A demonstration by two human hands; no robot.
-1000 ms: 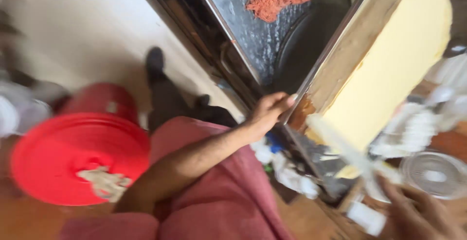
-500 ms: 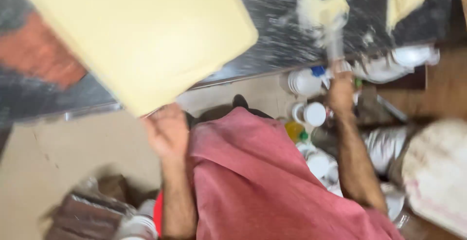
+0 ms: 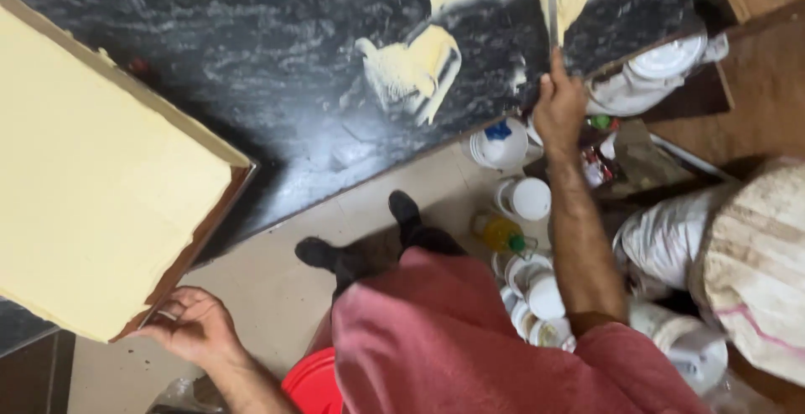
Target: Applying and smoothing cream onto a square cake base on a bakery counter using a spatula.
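the dough-lined tray (image 3: 101, 204) jutted off the black counter (image 3: 319, 70), its near corner gripped by your left hand (image 3: 191, 326). your right hand (image 3: 558, 104) was closed on a long blade (image 3: 552, 3), well apart to the right.

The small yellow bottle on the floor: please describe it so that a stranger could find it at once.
Start at the black stone counter and go down past its lower edge to the cluster of white lidded tubs beside the person's right forearm. Among them lies the yellow bottle, tipped on its side. It alone there is yellow with a green cap.
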